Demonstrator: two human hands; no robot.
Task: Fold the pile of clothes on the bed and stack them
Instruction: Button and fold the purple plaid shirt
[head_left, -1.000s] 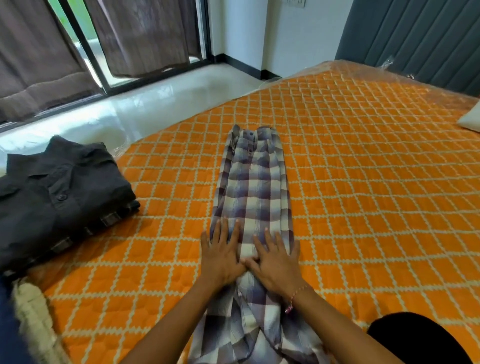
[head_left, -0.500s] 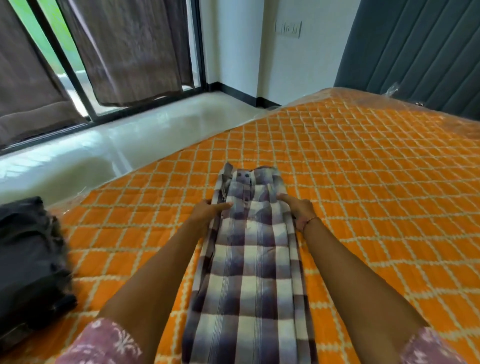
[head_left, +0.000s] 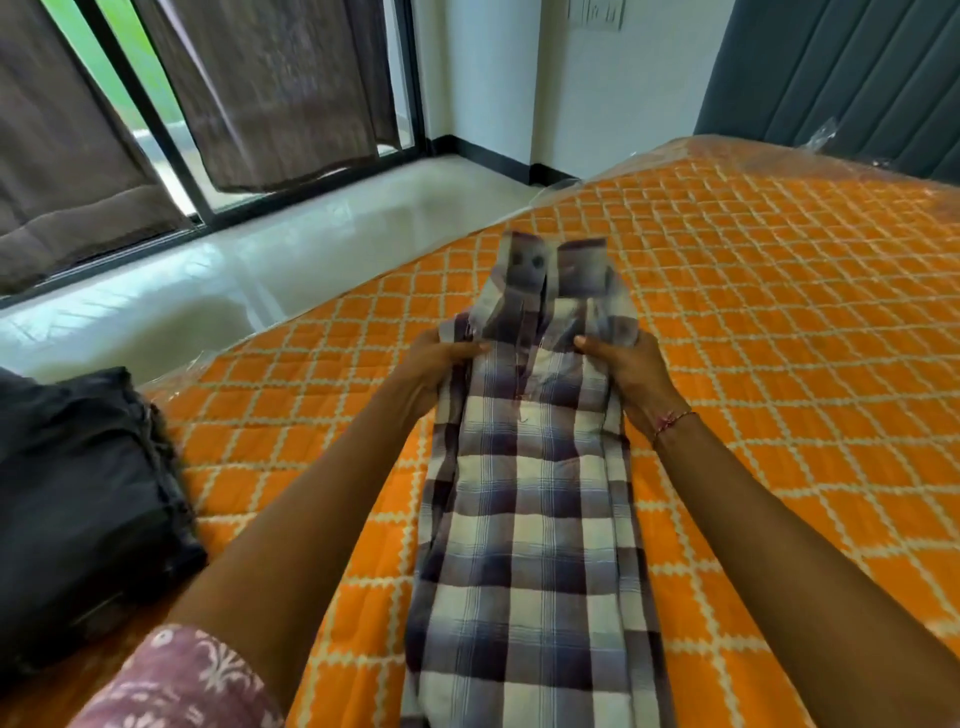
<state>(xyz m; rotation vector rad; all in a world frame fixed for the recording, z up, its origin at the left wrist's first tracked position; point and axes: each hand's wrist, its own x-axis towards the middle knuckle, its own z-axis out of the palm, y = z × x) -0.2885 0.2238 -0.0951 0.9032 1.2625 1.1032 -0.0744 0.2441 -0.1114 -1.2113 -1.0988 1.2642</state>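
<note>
Plaid shirt (head_left: 524, 499), a long narrow strip on the orange bed (head_left: 779, 322), now has its collar end lifted, left hand (head_left: 436, 364) and right hand (head_left: 626, 364) having moved up to pinch its edges, so the lengthwise fold looks next.

Plaid shirt (head_left: 530, 519), folded into a long narrow strip, lies down the centre of the frame on my orange quilted bed (head_left: 779, 338). My left hand (head_left: 436, 364) and right hand (head_left: 628, 364) each pinch a side of it near the far end, which lifts, blurred. Dark folded clothes stack (head_left: 83, 493): left edge. Curtains (head_left: 270, 88): upper left.
</note>
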